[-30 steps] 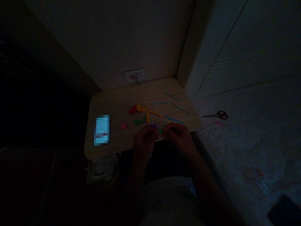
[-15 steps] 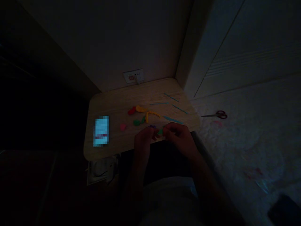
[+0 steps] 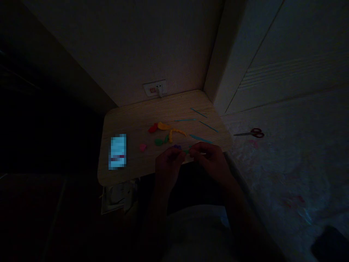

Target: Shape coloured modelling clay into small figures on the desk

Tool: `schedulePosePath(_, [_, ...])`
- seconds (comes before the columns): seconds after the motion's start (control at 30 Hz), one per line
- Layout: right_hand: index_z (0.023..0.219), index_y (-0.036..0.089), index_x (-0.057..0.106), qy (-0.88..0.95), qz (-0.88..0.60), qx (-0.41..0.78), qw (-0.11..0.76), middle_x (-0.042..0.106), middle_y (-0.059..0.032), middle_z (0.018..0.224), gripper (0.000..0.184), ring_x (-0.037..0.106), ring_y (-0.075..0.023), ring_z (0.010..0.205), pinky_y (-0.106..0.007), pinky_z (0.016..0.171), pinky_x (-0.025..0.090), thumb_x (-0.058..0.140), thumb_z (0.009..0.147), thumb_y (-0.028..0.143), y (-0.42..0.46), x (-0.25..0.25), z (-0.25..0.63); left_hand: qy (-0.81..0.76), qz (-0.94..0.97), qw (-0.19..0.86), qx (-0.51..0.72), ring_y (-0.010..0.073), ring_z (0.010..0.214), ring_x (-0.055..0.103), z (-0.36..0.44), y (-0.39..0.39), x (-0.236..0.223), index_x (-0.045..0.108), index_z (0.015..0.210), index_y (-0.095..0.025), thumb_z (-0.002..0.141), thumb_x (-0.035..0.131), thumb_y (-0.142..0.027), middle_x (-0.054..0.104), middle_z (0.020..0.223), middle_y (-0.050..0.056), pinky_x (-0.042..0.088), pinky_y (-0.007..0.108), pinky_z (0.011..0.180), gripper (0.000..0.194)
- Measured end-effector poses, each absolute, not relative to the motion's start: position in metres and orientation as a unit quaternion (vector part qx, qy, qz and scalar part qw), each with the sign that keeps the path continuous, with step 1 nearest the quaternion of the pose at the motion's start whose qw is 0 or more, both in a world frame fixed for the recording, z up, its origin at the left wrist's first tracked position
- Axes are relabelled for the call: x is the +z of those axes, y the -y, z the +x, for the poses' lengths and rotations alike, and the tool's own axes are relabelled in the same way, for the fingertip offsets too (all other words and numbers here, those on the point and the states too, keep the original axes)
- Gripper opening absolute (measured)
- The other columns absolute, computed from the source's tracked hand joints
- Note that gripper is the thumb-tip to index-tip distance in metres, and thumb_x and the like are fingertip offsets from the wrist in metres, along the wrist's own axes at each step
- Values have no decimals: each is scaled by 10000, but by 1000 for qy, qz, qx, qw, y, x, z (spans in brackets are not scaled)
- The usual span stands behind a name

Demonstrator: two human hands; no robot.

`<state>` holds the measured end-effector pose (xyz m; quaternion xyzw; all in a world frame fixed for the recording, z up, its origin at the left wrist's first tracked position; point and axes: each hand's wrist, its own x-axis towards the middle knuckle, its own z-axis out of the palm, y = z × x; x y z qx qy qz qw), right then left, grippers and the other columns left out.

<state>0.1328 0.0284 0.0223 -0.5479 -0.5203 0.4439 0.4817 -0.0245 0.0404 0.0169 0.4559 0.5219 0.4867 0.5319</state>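
Between my two hands, at the table's near edge, is a small piece of green modelling clay (image 3: 187, 151). My left hand (image 3: 169, 162) pinches its left side, and my right hand (image 3: 209, 158) has its right end between thumb and fingers. Just behind my left fingers lies purple clay (image 3: 177, 147), partly hidden. Farther back are green clay lumps (image 3: 158, 142), a twisted orange-yellow clay strand (image 3: 178, 131), a yellow clay piece (image 3: 163, 126) and a red one (image 3: 153, 128). A pink clay lump (image 3: 143, 147) sits apart to the left.
The light is dim. Several thin blue tools (image 3: 201, 138) lie at the right of the wooden table (image 3: 131, 112). A blurred bright phone-like rectangle (image 3: 117, 151) is at its left. Scissors (image 3: 251, 133) rest beyond the right edge. A wall socket (image 3: 155, 88) with a plug is behind.
My left fingers opened away from the green clay half a second ago and have closed on it again. The green piece now shows as a thinner strip. My right hand stays almost still.
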Motion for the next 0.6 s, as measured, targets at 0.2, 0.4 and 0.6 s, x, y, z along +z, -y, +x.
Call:
schedulePosePath(0.2, [789, 184, 734, 549, -537, 427, 477, 679, -6, 724, 145, 607, -142, 674, -233, 567, 443, 677, 871, 290, -28, 21, 133, -498, 475, 535, 489, 148, 695, 627, -27, -40, 16, 717, 720, -186, 734, 794, -279, 689, 703, 4, 493, 258, 698, 121])
schedulePosePath(0.4, [808, 191, 735, 567, -532, 415, 473, 689, -7, 738, 138, 619, -142, 679, -225, 542, 436, 682, 895, 285, -28, 21, 131, -495, 487, 529, 488, 171, 739, 644, -28, -41, 16, 737, 728, -187, 721, 814, -266, 714, 755, 24, 514, 285, 740, 110])
schedulePosePath(0.6, [947, 203, 767, 546, -525, 392, 523, 756, -48, 904, 131, 671, -160, 745, -243, 575, 491, 665, 935, 284, -23, 23, 126, -475, 465, 531, 526, 159, 726, 645, -26, -40, 16, 736, 795, -190, 768, 791, -292, 705, 742, 10, 514, 269, 729, 119])
